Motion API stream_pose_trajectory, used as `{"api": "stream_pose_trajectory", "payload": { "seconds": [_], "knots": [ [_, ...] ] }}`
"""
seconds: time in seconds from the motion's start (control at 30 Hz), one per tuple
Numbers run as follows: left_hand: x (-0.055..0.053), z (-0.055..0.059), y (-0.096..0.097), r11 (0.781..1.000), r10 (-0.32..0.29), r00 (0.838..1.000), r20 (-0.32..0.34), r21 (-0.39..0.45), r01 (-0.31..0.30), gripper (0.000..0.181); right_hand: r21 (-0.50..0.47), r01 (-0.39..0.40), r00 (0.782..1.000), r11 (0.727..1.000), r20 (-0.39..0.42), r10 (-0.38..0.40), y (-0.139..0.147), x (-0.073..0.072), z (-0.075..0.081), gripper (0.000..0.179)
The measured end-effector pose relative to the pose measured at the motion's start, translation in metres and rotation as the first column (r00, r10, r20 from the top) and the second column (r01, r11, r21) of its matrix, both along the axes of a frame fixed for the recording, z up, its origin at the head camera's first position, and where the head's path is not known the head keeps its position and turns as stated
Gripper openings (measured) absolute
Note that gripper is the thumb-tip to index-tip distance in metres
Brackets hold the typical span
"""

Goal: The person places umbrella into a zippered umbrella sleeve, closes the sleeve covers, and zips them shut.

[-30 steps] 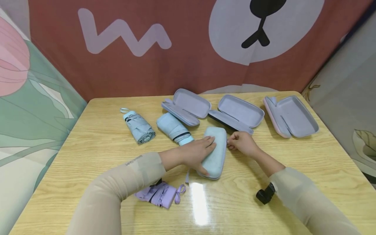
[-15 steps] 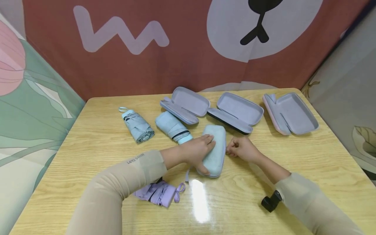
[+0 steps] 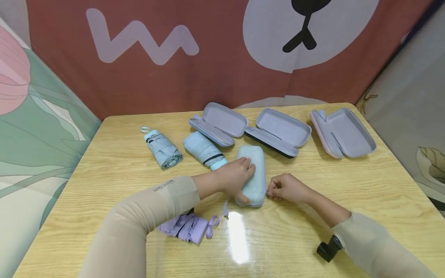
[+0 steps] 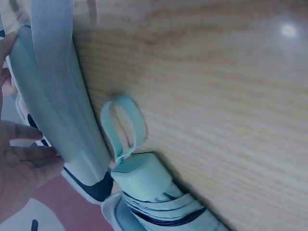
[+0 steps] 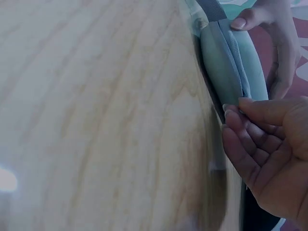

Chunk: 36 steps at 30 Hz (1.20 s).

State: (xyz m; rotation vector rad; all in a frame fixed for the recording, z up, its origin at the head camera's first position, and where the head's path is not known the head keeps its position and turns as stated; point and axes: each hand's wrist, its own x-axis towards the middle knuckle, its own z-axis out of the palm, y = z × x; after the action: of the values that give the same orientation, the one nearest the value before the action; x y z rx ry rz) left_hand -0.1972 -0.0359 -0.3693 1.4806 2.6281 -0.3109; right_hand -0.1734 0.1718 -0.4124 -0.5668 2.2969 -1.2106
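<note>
A light blue zippered case [image 3: 255, 175] with a grey strap [image 3: 226, 208] lies lid up in the middle of the table. My left hand [image 3: 236, 177] rests across its top with the fingers spread and the thumb by the near end. At the case's right side, my right hand [image 3: 288, 188] pinches the zipper pull between thumb and forefinger. The pull is mostly hidden by the fingertips. In the right wrist view the zip seam [image 5: 233, 55] runs from those fingertips to the strap end. Left of the case, a folded light blue umbrella [image 3: 205, 150] lies partly behind my left hand.
Three open cases stand along the back: a blue-grey one [image 3: 222, 123], a black one [image 3: 281, 131] and a pink one [image 3: 342, 133]. Another folded blue umbrella [image 3: 163, 150] lies at left. A purple folded umbrella [image 3: 191, 227] lies in front, partly under my left forearm.
My right hand has slid along the case's right side toward me, still pinching the pull. The case has turned slightly, its far end shifting left; my left hand stays on it.
</note>
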Motion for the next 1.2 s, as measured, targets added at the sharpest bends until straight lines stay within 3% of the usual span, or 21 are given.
{"api": "stream_pose_trajectory", "payload": {
  "seconds": [0.13,0.27,0.47,0.8,1.07,1.2],
  "knots": [
    [0.001,0.002,0.001,0.998,-0.033,0.998,-0.052,-0.059,0.03,0.101,-0.032,0.003,1.0,0.999,0.004,-0.003,0.002,0.002,-0.002,0.008],
    [0.002,0.005,0.004,0.993,-0.029,0.998,-0.063,-0.113,0.022,0.102,-0.043,0.016,1.0,0.999,-0.023,-0.017,0.009,0.003,-0.005,0.008],
    [0.002,0.005,0.007,0.993,-0.023,0.996,-0.091,-0.114,0.013,0.102,-0.053,0.044,0.999,0.998,-0.022,-0.045,0.018,0.0,-0.004,0.009],
    [-0.002,0.003,0.007,0.996,-0.073,0.996,-0.057,-0.048,0.07,0.097,0.008,0.064,0.994,0.998,-0.091,-0.063,0.031,-0.008,-0.005,0.007],
    [-0.009,-0.001,0.008,0.991,-0.134,0.988,-0.075,-0.011,0.133,0.074,0.045,0.129,0.986,0.991,-0.115,-0.123,0.041,-0.016,-0.005,0.005],
    [-0.016,0.0,0.009,0.992,-0.114,0.993,0.006,0.049,0.114,0.063,0.044,0.155,0.983,0.987,-0.102,-0.15,0.043,-0.019,-0.005,0.005]
  ]
}}
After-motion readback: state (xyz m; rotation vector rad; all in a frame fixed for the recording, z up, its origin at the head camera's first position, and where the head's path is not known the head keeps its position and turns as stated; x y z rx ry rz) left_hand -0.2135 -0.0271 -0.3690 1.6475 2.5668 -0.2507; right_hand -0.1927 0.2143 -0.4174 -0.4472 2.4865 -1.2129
